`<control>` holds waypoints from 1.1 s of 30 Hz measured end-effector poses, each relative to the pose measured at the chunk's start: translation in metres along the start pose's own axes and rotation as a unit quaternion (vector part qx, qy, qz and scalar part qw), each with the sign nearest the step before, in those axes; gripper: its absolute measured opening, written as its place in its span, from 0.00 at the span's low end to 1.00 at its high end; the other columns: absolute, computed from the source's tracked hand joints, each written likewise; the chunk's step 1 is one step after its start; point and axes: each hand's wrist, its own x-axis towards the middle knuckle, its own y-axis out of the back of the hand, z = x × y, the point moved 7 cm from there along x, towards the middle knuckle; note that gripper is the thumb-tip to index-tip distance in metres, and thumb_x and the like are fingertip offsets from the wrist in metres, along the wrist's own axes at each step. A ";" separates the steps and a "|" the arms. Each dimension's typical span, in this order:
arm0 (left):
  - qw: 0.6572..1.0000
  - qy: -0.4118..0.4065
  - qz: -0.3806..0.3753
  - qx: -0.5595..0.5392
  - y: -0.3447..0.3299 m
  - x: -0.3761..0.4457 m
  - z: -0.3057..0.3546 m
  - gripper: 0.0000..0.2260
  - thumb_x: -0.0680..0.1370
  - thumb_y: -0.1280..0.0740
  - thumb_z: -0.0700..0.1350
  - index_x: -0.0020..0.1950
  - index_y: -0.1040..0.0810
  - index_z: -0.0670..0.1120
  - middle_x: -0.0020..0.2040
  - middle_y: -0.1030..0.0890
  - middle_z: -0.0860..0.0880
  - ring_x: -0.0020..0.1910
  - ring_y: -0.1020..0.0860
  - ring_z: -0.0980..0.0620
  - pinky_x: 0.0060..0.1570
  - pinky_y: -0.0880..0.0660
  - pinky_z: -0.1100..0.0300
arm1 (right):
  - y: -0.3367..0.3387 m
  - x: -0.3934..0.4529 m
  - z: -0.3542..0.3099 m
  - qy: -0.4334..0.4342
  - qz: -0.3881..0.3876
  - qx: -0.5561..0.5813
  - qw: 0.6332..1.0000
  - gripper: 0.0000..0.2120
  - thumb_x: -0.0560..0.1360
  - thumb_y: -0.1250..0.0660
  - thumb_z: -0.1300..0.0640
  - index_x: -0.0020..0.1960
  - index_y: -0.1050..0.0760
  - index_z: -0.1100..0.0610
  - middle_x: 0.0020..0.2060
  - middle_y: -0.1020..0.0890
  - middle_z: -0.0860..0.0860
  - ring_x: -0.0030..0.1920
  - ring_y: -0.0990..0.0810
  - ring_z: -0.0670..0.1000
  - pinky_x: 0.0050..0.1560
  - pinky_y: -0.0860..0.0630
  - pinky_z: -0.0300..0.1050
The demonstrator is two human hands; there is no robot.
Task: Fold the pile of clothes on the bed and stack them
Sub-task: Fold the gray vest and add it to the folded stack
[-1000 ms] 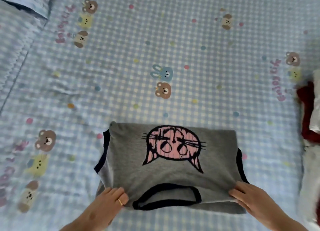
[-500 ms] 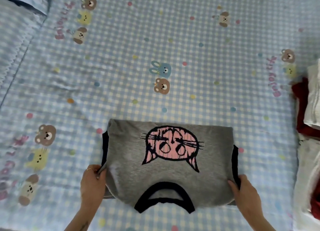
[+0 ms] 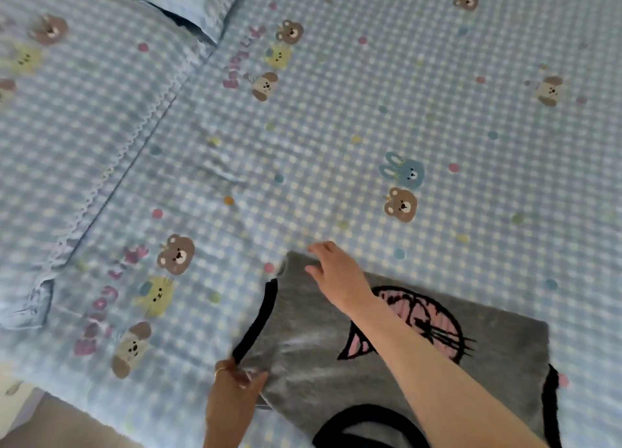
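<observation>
A grey sleeveless top (image 3: 498, 356) with black trim and a pink cat face lies partly folded on the bed at the lower right. My left hand (image 3: 232, 397), wearing a ring, pinches the top's near left corner by the black armhole trim. My right hand (image 3: 336, 272) has crossed over the cat print to the far left corner. Its fingers are spread and curve down onto the grey cloth there; whether they grip it is unclear.
The bed is covered by a blue checked sheet (image 3: 336, 128) printed with bears and rabbits. A matching pillow (image 3: 67, 111) lies at the upper left. The bed's edge and a strip of floor (image 3: 50, 424) show at the lower left.
The view has swung left, so the clothes pile at the right is out of sight. My right hand left the top's right side and reached across to its far left corner. My left hand stays at the left edge.
</observation>
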 end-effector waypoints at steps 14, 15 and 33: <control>0.974 -0.093 -0.082 -0.189 0.032 -0.036 0.036 0.10 0.69 0.26 0.36 0.37 0.25 0.49 0.27 0.24 0.53 0.27 0.28 0.59 0.33 0.27 0.65 | 0.023 0.069 -0.014 -0.027 -0.129 0.171 0.976 0.10 0.75 0.34 0.64 0.56 0.26 0.59 0.45 0.23 0.51 0.42 0.21 0.49 0.40 0.21 0.37; 0.973 -0.105 -0.099 -0.180 0.020 -0.050 0.043 0.10 0.67 0.25 0.39 0.40 0.24 0.51 0.28 0.23 0.52 0.28 0.27 0.60 0.34 0.28 0.66 | 0.037 0.055 -0.004 -0.030 -0.128 0.183 0.974 0.10 0.75 0.34 0.65 0.56 0.25 0.59 0.43 0.22 0.50 0.39 0.21 0.47 0.38 0.22 0.35; 0.904 -0.322 -0.252 0.121 -0.300 -0.247 0.090 0.09 0.74 0.40 0.48 0.53 0.28 0.49 0.51 0.33 0.58 0.53 0.26 0.50 0.51 0.34 0.70 | 0.128 -0.191 0.285 -0.223 -0.033 0.255 0.940 0.15 0.70 0.43 0.77 0.40 0.23 0.62 0.41 0.20 0.59 0.41 0.22 0.53 0.45 0.24 0.44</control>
